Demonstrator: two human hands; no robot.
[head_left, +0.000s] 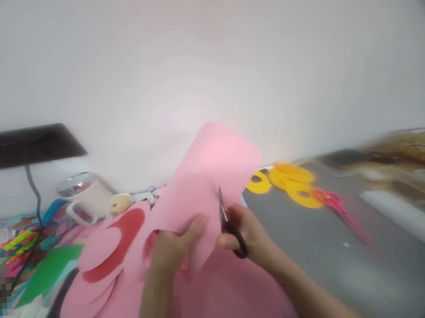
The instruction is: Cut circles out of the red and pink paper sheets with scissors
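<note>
My left hand (174,249) grips a pink paper sheet (213,168) and holds it up over the table, thumb on its near face. My right hand (247,233) holds black-handled scissors (227,222), whose blades point up into the sheet's lower edge. Faint curved outlines show on the sheet. Below and to the left lie pink paper circles (99,248) stacked with a red circle (125,234).
More pink paper (227,296) covers the grey table (320,253). Yellow paper rings (292,181) and pink-orange scissors (338,209) lie at the right. A white mug (84,199), green paper (47,272) and colourful clutter sit at the left. A white roll (400,213) lies far right.
</note>
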